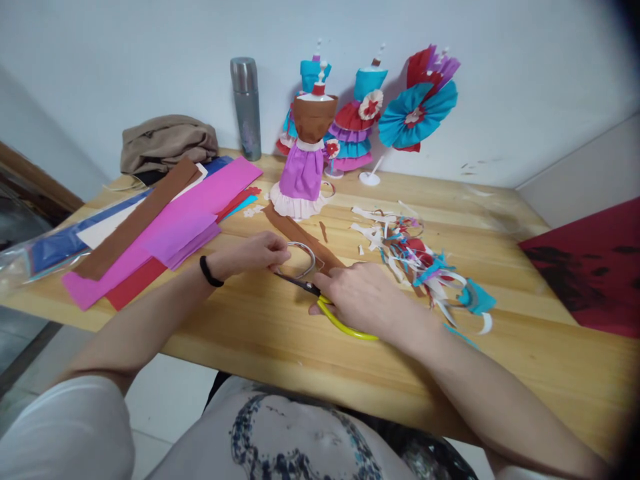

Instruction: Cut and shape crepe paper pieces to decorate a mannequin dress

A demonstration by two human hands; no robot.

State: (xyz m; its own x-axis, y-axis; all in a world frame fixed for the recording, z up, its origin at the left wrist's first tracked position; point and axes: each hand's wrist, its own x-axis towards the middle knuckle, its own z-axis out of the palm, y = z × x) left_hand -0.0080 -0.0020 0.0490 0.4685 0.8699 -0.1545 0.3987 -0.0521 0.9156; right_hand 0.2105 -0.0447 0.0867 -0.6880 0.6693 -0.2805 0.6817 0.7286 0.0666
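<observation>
In the head view, the left hand [253,257] has its thumb and fingertips pinched together on a loop of wire [314,257], which stands out to their right over the table [240,333]. The right hand [360,297] is closed around the yellow handles of the scissors [350,329]. Their dark blades point toward the left fingertips, just below the wire; whether they touch it or are parted, I cannot tell.

Behind the loop, a brown strip [303,235] runs from near the right hand to the foot of a brown and purple dress [303,170]. More dressed stands are behind it, one with a blue rosette [407,127]. Scraps [400,243] lie on the right; colored sheets [225,183] lie on the left, in front of a bunched cloth [167,143]. A flask [246,110] stands upright by the wall [165,60].
</observation>
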